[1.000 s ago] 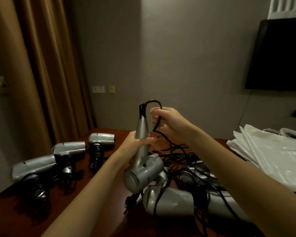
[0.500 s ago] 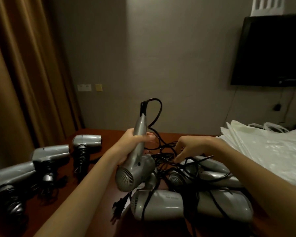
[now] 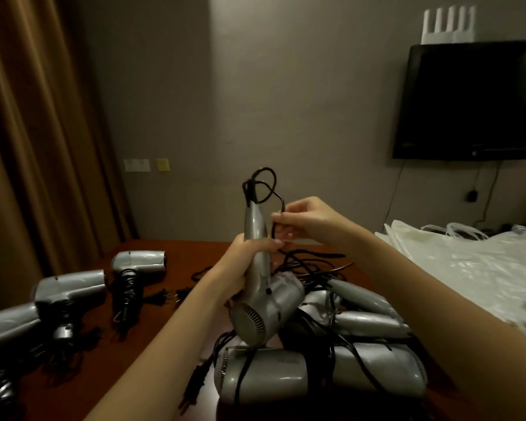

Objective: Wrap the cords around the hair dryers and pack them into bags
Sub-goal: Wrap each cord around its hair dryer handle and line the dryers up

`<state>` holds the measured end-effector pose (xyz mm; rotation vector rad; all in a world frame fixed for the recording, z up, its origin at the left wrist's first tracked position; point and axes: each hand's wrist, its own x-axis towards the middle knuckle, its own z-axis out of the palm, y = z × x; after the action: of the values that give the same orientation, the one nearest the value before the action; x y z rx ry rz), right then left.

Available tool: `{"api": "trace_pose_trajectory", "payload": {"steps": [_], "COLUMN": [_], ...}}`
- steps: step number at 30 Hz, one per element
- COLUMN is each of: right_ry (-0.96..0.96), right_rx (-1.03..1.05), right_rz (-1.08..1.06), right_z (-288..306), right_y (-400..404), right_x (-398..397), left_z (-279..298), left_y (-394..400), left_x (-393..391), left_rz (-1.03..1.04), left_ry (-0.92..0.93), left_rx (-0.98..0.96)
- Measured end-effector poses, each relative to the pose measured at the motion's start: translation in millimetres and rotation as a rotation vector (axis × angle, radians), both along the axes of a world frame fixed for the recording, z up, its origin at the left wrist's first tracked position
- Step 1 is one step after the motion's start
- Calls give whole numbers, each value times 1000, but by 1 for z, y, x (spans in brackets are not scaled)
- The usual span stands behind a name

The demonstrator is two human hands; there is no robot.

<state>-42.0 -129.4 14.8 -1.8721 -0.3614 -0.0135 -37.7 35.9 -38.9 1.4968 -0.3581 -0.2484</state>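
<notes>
Fingers of the left hand are curled round the handle of a silver hair dryer, which is held up over the bench with its handle pointing upward and its barrel hanging low, the grilled rear end facing the camera. From the top of that handle a black cord loops up and over, then drops to the right hand, which sits just beside the handle, a little higher than the left hand and to its right; its fingertips pinch the cord, with the rest of the fingers bent loosely inward. Below both hands lies a heap of unwrapped dryers, silver bodies crossed every way by loose black cords, and the held dryer's barrel hangs right over the near edge of this heap, so close I cannot tell whether it touches. A plug trails off the heap toward the near side. Off to the left, well apart from the hands, three wrapped dryers rest on the dark red-brown surface with cords coiled round their handles. To the right a stack of white plastic bags is spread out. Brown curtains hang on the left, and a dark television is fixed to the wall.
</notes>
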Motion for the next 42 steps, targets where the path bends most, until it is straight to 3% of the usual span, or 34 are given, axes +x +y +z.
{"api": "trace_pose_trajectory", "payload": {"steps": [6, 8, 11, 14, 17, 20, 25, 28, 33, 38, 42], "right_ry": [-267, -235, -47, -99, -193, -276, -137, -48, -10, 148, 223], "right_rx": [-253, -300, -623, -928, -1033, -908, -273, 91, 320, 356, 81], "right_rz": [-155, -38, 213, 209, 138, 55, 5, -19, -4, 182, 345], "right_z": [2, -3, -17, -38, -45, -33, -8, 8, 9, -15, -44], "right_y": [9, 0, -9, -9, -10, -12, -3, 8, 24, 37, 57], "right_x": [-5, -10, -19, -18, -13, -13, -12, -11, -8, -7, 2], "left_z": [15, 19, 23, 30, 38, 39, 28, 24, 15, 17, 24], "left_y": [12, 20, 34, 50, 60, 65, 61, 46, 36, 50, 82], "left_x": [-1, -2, -1, 2, 2, -1, -6, -18, -16, -15, -19], "left_rz": [132, 174, 253, 279, 263, 259, 252, 117, 35, 180, 202], "left_ry": [-42, -37, -33, -51, -79, -36, 34, 37, 64, 9, 56], "left_rx": [-46, -43, -76, -109, -53, -52, -85, 35, 26, -1, 28]}}
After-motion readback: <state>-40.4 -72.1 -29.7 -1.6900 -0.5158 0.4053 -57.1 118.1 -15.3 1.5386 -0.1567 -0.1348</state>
